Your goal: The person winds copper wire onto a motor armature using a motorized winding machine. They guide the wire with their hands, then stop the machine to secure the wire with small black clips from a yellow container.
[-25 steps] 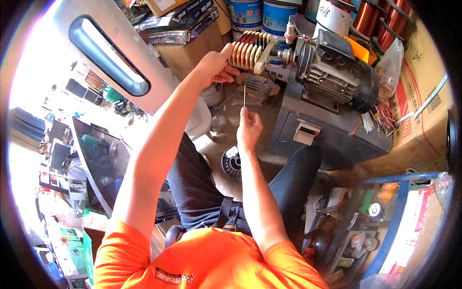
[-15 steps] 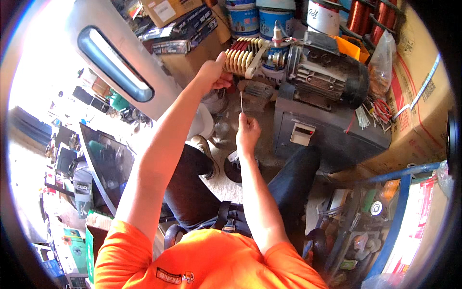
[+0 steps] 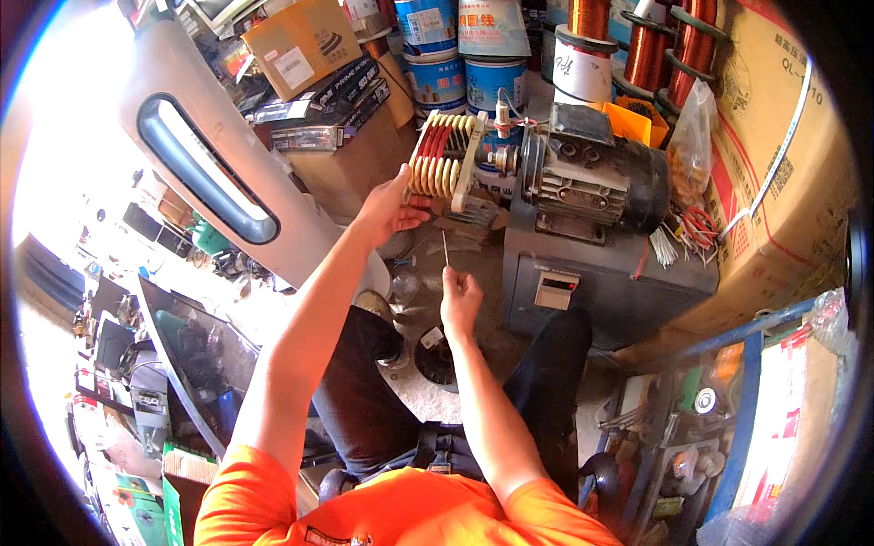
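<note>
At the near left end of a winding former [image 3: 437, 168] with cream and red ribs, my left hand [image 3: 394, 205] has its fingers curled against it, gripping it. The former sits on a shaft at the left of a dark electric motor [image 3: 592, 177], which stands on a grey metal cabinet [image 3: 619, 300]. Below the former, my right hand [image 3: 462, 296] is closed round the lower end of a thin pale rod or strand [image 3: 444, 244], held upright. A dark spool [image 3: 435, 364] with a white label lies on the floor between my legs, behind my right forearm.
A silver appliance panel [image 3: 177, 127] fills the upper left. Boxes [image 3: 296, 50], blue buckets [image 3: 496, 91] and copper wire spools [image 3: 692, 36] stand behind. A large carton [image 3: 756, 227] is at right, a blue-framed rack [image 3: 746, 382] at lower right, piled electronics [image 3: 146, 382] at left.
The whole scene sits lower in the picture as the view shifts. The former has turned, showing its red ribs in the middle; both hands appear lower, still holding.
</note>
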`<act>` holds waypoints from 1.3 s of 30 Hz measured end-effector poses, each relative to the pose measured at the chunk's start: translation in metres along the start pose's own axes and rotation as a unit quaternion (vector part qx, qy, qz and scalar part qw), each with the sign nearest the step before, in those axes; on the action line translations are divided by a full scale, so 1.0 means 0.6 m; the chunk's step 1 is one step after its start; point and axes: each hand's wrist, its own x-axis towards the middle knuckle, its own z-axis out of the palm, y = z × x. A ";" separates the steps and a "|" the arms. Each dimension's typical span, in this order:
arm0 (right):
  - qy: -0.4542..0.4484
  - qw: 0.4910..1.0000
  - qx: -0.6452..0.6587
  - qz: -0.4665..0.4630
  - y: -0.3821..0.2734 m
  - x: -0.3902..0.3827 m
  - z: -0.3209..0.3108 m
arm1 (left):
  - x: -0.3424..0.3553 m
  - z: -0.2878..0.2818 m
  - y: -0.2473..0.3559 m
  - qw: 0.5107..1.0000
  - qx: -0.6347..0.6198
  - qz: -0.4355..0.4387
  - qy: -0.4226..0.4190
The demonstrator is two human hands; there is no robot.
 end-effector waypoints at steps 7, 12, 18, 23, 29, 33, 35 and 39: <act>-0.013 1.000 -0.009 0.016 -0.001 -0.006 -0.004 | 0.013 -0.024 0.022 0.997 0.060 -0.042 -0.008; -0.003 0.998 -0.059 0.016 -0.007 0.002 0.001 | 0.058 0.025 0.100 0.938 0.185 0.287 0.064; -0.023 0.993 -0.114 0.031 -0.024 -0.012 0.006 | 0.120 0.029 0.102 0.786 0.476 0.385 0.084; -0.048 0.985 -0.165 -0.025 -0.025 -0.005 -0.007 | 0.118 0.038 0.083 0.837 0.385 0.384 0.056; -0.060 0.930 -0.346 -0.107 -0.060 -0.017 -0.055 | 0.113 0.051 0.079 0.825 0.370 0.418 0.090; -0.044 0.932 -0.320 -0.167 -0.163 -0.035 -0.096 | 0.132 0.042 0.060 0.801 0.387 0.439 0.126; -0.044 0.958 -0.239 -0.154 -0.236 -0.047 -0.115 | 0.143 0.043 0.052 0.794 0.380 0.454 0.137; 0.053 0.973 0.020 -0.223 -0.444 -0.102 -0.117 | 0.126 0.056 0.036 0.768 0.367 0.491 0.187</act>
